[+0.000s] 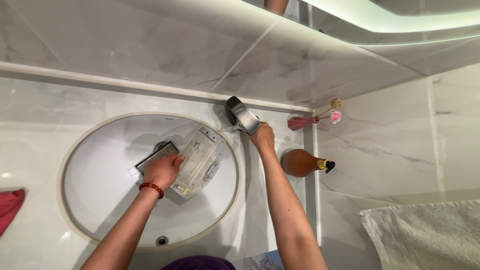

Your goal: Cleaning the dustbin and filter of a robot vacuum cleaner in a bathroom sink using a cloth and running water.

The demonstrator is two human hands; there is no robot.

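My left hand [162, 170], with a red bead bracelet on the wrist, grips a clear plastic dust-bin box [200, 160] with a dark pleated filter [159, 152] at one end, holding it inside the oval white sink [100, 150]. My right hand [262, 137] reaches to the back of the sink and rests on the chrome tap [240, 116], fingers on its handle. A thin stream of water seems to run from the spout toward the box.
A brown soap dispenser bottle [302, 162] stands at the right of the sink. A small pink vase with dried flowers [312, 119] sits in the corner. A white towel [425, 232] hangs at lower right; a red cloth [10, 207] lies at far left.
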